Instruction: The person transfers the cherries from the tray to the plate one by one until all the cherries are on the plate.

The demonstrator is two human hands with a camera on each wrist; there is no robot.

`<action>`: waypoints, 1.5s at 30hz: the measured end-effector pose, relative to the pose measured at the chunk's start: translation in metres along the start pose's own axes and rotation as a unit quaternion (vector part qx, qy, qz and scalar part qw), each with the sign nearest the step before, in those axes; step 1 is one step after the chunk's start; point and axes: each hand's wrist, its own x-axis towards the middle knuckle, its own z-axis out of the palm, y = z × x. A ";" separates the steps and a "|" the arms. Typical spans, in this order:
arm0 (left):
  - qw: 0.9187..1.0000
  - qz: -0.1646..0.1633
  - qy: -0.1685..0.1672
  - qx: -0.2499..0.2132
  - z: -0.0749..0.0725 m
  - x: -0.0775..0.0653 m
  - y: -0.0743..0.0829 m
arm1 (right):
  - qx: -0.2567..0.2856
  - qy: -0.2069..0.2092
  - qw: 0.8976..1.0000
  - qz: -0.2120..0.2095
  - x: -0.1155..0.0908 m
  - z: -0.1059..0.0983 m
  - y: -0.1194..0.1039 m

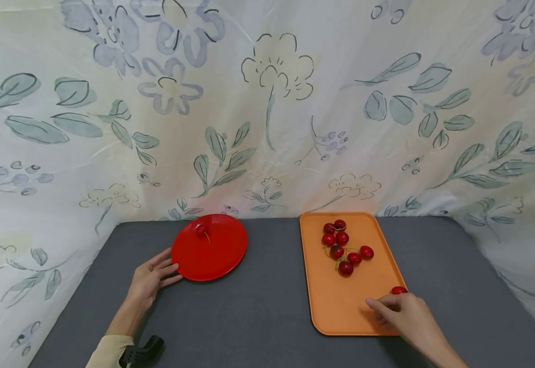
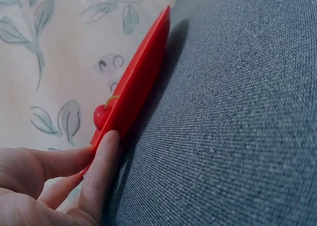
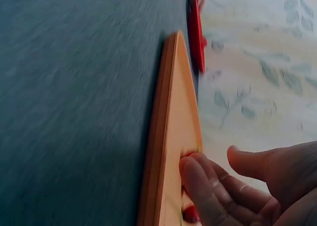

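Found left hand (image 1: pixel 149 278) at the left rim of a red plate (image 1: pixel 212 259), right hand (image 1: pixel 410 313) over the near right part of an orange tray (image 1: pixel 333 306). Spotted a lone cherry (image 1: pixel 398 290) at the tray's right edge, just beyond the right hand and partly hidden by it; could not tell contact from gap. Logged a cluster of eight cherries (image 1: pixel 346 269) farther off and left of that hand. Noted left fingers fairly straight, tips touching the plate's rim. Read right hand as loosely bent, thumb spread from fingers, nothing visible in its grasp. Recorded on the plate a stemmed cherry (image 1: pixel 201 230) toward the far rim; in the tray, cluster plus lone cherry. Saw plate and tray well apart on a gray tabletop (image 1: pixel 258 306), floral cloth (image 1: pixel 276 158) behind.
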 end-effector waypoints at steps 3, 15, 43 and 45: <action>1.000 -0.001 0.001 -0.004 -0.001 0.000 0.000 | -0.013 0.005 0.999 0.042 -0.001 -0.008 0.014; 1.000 0.000 0.000 -0.001 -0.004 -0.002 0.000 | -0.114 0.020 0.992 0.039 0.019 -0.026 0.033; 1.000 -0.002 -0.008 -0.018 -0.002 0.000 0.005 | -0.042 -0.006 0.998 0.037 0.042 -0.037 0.027; 1.000 -0.001 -0.008 -0.017 -0.002 0.000 0.005 | -0.002 -0.022 0.999 0.048 0.043 -0.039 0.026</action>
